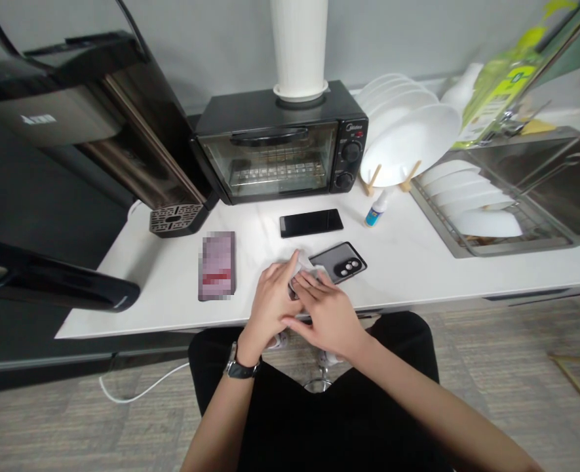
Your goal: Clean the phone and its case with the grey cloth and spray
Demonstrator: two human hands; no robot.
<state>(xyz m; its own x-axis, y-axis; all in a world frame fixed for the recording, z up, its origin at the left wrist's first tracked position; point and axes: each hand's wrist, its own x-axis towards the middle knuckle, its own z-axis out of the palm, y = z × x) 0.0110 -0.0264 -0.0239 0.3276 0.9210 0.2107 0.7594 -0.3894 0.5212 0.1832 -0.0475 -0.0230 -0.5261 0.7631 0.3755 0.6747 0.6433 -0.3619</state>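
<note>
A phone case [352,257], smoky and see-through with a black rim and a camera cut-out, lies near the counter's front edge. Over its left end, my left hand [273,298] curls and holds that end, though the grip is partly hidden. My right hand [331,314] presses a crumpled white wipe [303,261] against the case with its fingers. Just behind the case lies a black smartphone [312,223], dark screen up. A small spray bottle [375,211] with a blue label stands to the right. To the left is a pinkish flat item [217,265], its face blurred out.
A toaster oven [280,154] stands at the back with a white pot [299,52] on it. White plates [407,141] lean in a wooden rack. The sink [540,170] and its dish rack are right; a drink machine [137,131] is left. The counter edge [466,295] runs in front.
</note>
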